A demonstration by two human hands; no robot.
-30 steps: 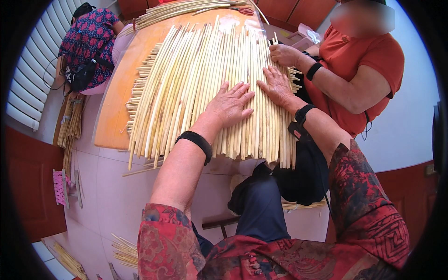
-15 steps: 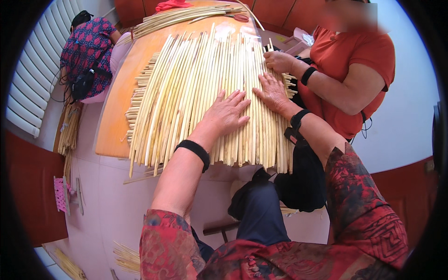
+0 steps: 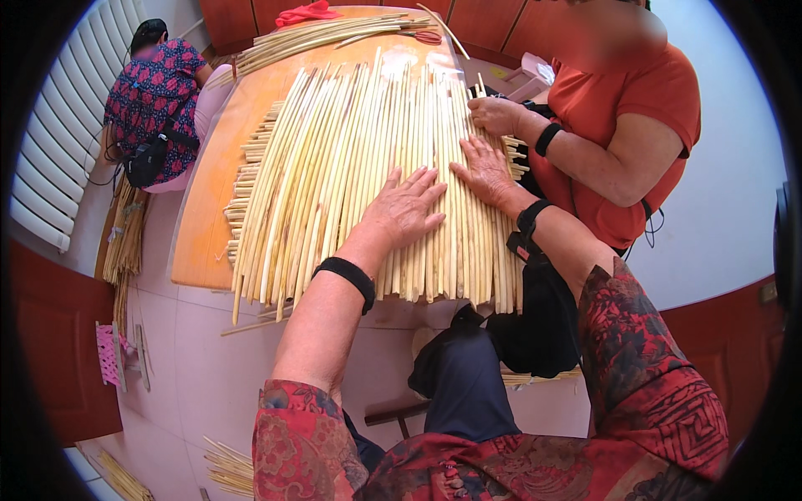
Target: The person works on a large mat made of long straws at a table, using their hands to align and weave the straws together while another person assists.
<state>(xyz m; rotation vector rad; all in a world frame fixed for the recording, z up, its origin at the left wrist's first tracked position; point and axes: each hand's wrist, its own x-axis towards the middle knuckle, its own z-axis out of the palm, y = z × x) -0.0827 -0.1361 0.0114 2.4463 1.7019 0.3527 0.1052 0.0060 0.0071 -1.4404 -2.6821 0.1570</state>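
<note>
A wide layer of pale yellow plant stalks [image 3: 334, 184] lies side by side on an orange table [image 3: 196, 242], over another layer running crosswise whose ends [image 3: 244, 196] stick out at the left. My left hand [image 3: 404, 209] rests flat on the middle of the stalks, fingers spread. To its right, my right hand [image 3: 486, 171] also lies on them with fingers stretched out. Just beyond it, the hand of a person [image 3: 494, 115] in an orange-red top is at the far right end of the layer, near a stalk tip.
Loose stalks [image 3: 326, 32], red-handled scissors [image 3: 428, 37] and a red cloth [image 3: 307, 13] lie at the table's far end. Another person [image 3: 154, 100] in a flowered top sits at the left by a radiator [image 3: 63, 142]. Stalk bundles [image 3: 125, 230] stand nearby; more stalks [image 3: 230, 466] lie on the floor.
Both my hands stay on the stalks in almost the same places. The person at the left has shifted slightly, and the view has moved a little.
</note>
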